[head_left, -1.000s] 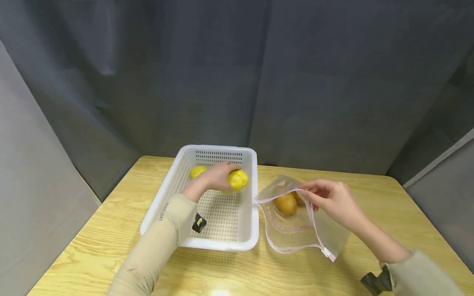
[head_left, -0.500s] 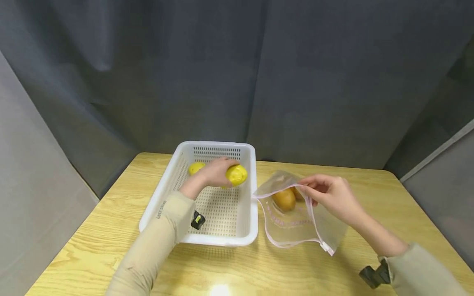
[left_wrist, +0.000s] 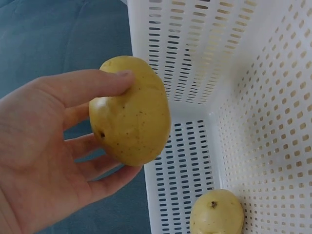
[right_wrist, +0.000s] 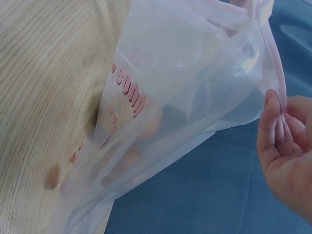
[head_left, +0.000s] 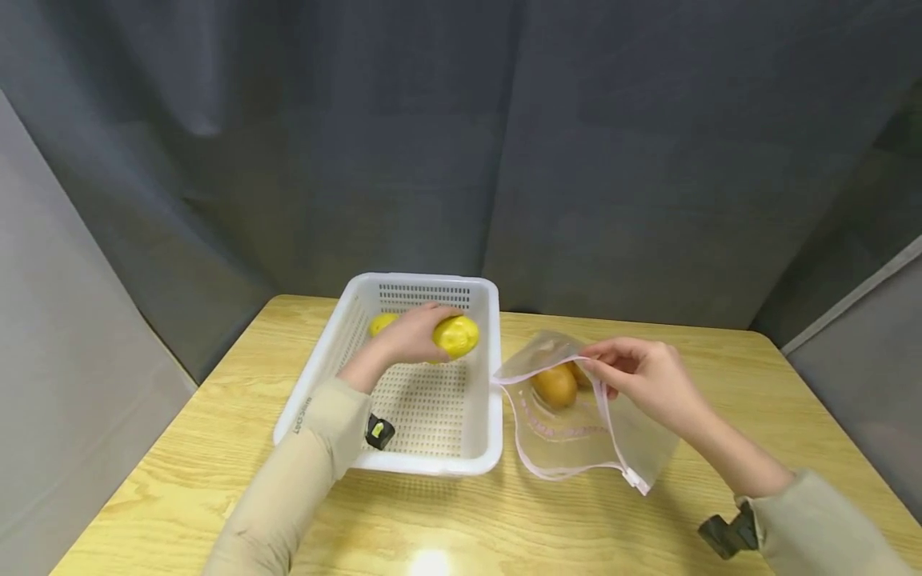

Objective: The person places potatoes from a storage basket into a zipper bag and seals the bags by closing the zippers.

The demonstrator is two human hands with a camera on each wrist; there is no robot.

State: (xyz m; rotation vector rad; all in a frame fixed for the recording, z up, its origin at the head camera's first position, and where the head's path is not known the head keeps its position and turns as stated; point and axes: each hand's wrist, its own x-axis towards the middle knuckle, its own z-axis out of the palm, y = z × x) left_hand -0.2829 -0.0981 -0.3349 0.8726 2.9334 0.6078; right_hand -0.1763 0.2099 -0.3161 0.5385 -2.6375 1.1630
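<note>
Over the far part of the white basket (head_left: 497, 400), my left hand (head_left: 414, 334) grips a yellow, dark-specked, potato-like oval (left_wrist: 130, 111), thumb on one side and fingers on the other. A second yellow oval (left_wrist: 216, 212) lies on the basket floor; my hand partly hides it in the head view (head_left: 382, 322). To the right, my right hand (head_left: 648, 382) pinches the pink-edged rim of a clear zip bag (head_left: 565, 456) between thumb and fingertips. The bag's mouth gapes. Inside lie brownish-orange rounded things (head_left: 556, 387), their kind unclear through the film.
Both basket and bag stand on a light wooden table (head_left: 403, 520), almost side by side. A white slider (head_left: 635, 481) sits at the bag's near corner. Dark cloth (head_left: 403, 160) hangs behind the table, with grey panels (head_left: 65, 384) at the sides.
My left hand has shifted slightly left and up with the yellow potato-like oval held. My right hand keeps its pinch on the bag rim. The head view has shifted a little.
</note>
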